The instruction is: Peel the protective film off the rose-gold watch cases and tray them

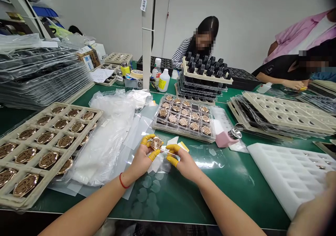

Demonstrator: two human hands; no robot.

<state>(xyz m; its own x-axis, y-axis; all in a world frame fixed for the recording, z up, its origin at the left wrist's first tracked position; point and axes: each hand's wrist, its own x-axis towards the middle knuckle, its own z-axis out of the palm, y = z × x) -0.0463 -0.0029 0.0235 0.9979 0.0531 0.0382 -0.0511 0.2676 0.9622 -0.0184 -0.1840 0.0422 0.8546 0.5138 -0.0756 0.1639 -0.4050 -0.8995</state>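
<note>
My left hand (141,158) wears yellow finger cots and pinches a round rose-gold watch case (156,143) by its edge, its face tilted towards me. In my right hand (187,161), also in yellow finger cots, is a thin metal tool (169,152) pointing left at the case; its exact kind is too small to make out. Just behind the hands, a clear plastic tray (181,131) holds rows of similar cases. On the left, a beige tray (90,118) carries more of them. Small pieces of white paper (173,141) lie beneath and behind my fingers.
A plastic bag (105,141) lies left of my hands. Right stand a pink pump bottle (225,138) and a white foam tray (275,169), with a blurred arm (315,208) over its corner. A post (147,36) rises ahead. Stacked trays (39,78) flank the bench; other people sit opposite.
</note>
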